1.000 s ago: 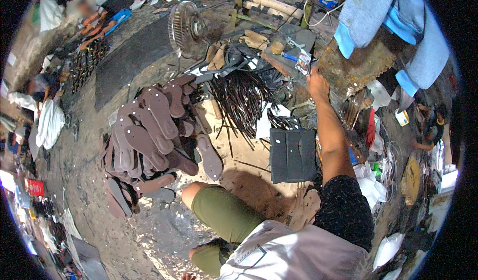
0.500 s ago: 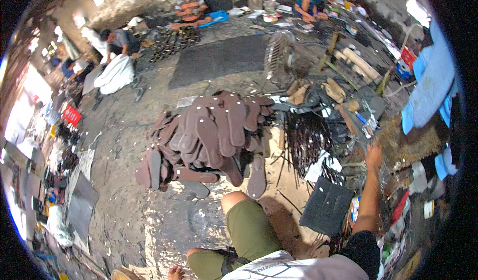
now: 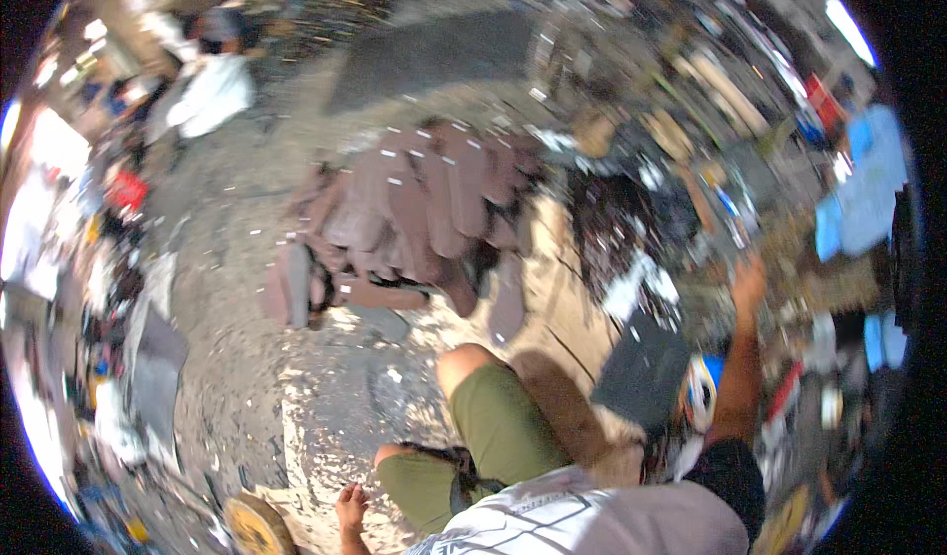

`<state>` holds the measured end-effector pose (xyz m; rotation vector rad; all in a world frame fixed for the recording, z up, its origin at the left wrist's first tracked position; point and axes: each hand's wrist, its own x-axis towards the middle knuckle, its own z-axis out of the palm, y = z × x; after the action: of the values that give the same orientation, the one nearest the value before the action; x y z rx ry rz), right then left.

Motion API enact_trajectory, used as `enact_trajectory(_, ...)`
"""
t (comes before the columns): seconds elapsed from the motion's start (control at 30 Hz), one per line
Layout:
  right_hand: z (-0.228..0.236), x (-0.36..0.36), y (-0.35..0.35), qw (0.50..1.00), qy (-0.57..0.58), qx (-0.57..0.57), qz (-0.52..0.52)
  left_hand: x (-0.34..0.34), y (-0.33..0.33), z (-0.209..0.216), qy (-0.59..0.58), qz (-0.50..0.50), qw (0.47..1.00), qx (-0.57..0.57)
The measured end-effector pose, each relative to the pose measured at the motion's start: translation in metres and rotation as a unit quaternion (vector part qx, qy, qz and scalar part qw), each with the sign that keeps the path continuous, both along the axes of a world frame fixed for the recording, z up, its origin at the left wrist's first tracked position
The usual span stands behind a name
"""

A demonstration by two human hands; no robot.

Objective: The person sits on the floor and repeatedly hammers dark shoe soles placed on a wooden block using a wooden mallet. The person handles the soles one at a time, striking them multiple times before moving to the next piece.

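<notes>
My left hand (image 3: 351, 507) is low in the view beside my left knee, with loosely bent fingers and nothing visible in it. My right arm stretches out to the right, and my right hand (image 3: 750, 283) is over the cluttered ground near a blue and white tube-like thing (image 3: 731, 218). Motion blurs its fingers, so whether it holds anything does not show. In front of my knees lies a heap of brown shoe soles (image 3: 404, 200). A dark flat sheet (image 3: 643, 370) lies between my right knee and right forearm.
Dark strips (image 3: 617, 224) are bunched right of the heap. A fan (image 3: 572, 57) stands beyond, near a black mat (image 3: 424, 57). Light blue sheets (image 3: 863, 190) hang at the right. A yellow round disc (image 3: 258, 525) lies at lower left. Other people sit at the back.
The whole view has tilted downward and blurred, so the far people are partly cut off. My left hand now shows more fully. My right arm remains stretched out to the right.
</notes>
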<state>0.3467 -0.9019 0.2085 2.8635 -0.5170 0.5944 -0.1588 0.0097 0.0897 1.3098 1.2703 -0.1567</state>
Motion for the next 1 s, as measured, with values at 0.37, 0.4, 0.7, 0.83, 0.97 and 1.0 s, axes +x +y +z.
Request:
enact_trajectory(0.37, 0.087, -0.115, 0.200, 0.974, 0.042, 0.222, 0.026, 0.020, -0.021, 0.259, 0.136, -0.273, 0.951, -0.050)
enact_trajectory(0.4, 0.087, -0.129, 0.220, 0.960, 0.079, 0.267, -0.017, 0.035, -0.026, 0.298, 0.157, -0.289, 0.944, -0.030)
enact_trajectory(0.7, 0.074, -0.184, 0.372, 0.864, 0.143, 0.482, 0.003, 0.015, -0.002, 0.414, 0.134, -0.088, 0.974, -0.160)
enact_trajectory(0.83, 0.140, -0.082, 0.425, 0.826, 0.252, 0.505, 0.002, 0.021, -0.005, 0.409, 0.100, -0.076, 0.966, -0.227)
enact_trajectory(0.97, 0.160, 0.057, 0.410, 0.796, 0.127, 0.591, -0.017, 0.073, 0.001, 0.387, 0.060, -0.035, 0.955, -0.289)
enact_trajectory(1.0, 0.154, 0.097, 0.399, 0.795, 0.093, 0.599, -0.021, 0.089, 0.002, 0.387, 0.070, -0.038, 0.959, -0.272)
